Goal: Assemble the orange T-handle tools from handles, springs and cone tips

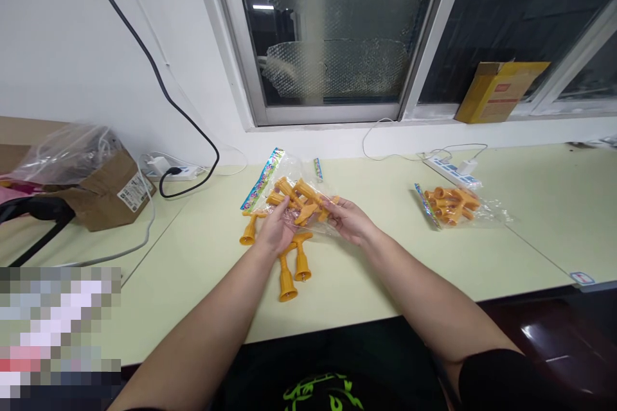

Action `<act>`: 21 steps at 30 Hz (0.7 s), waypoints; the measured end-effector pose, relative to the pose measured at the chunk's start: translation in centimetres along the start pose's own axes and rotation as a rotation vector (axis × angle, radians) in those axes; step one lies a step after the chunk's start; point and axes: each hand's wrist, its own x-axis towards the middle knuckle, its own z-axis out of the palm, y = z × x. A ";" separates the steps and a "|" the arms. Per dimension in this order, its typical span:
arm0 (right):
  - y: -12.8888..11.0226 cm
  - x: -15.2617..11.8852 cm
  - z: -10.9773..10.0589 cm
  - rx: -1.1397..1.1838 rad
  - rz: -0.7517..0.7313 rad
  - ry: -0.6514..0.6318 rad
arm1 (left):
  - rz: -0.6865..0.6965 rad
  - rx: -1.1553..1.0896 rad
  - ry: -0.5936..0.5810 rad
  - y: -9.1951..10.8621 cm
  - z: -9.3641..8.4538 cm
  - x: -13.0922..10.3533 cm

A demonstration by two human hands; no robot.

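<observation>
A clear plastic bag (260, 187) with a colourful header strip holds several orange plastic pieces (308, 192) and is held up just over the table. My left hand (278, 229) is closed on the bag's left lower side, thumb on top. On the right side, my right hand (348, 218) pinches the bag near an orange piece. Below the bag, loose orange bell-shaped pieces lie on the table, one (288, 282) nearest to me, another (303, 263) beside it and one (248, 231) left of my left hand.
A second filled bag (450, 205) lies on the table (366, 289) to the right. Power strips (453, 172) with cables sit by the wall. An open cardboard box (110, 186) stands at the left, and a yellow box (501, 93) leans on the window.
</observation>
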 end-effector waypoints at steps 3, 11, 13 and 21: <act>-0.2 0.0 0.1 -0.006 -0.037 0.017 | -0.029 0.033 -0.004 -0.5 0.1 0.0; -0.6 0.1 -0.5 -0.205 -0.212 0.029 | -0.128 0.093 -0.076 -1.1 0.3 -0.3; -0.3 0.3 -0.5 -0.234 -0.309 0.110 | -0.160 0.092 -0.082 -1.1 0.5 -0.5; -0.1 0.2 -0.7 -0.446 -0.460 0.063 | -0.168 -0.036 -0.086 -0.8 0.1 -0.1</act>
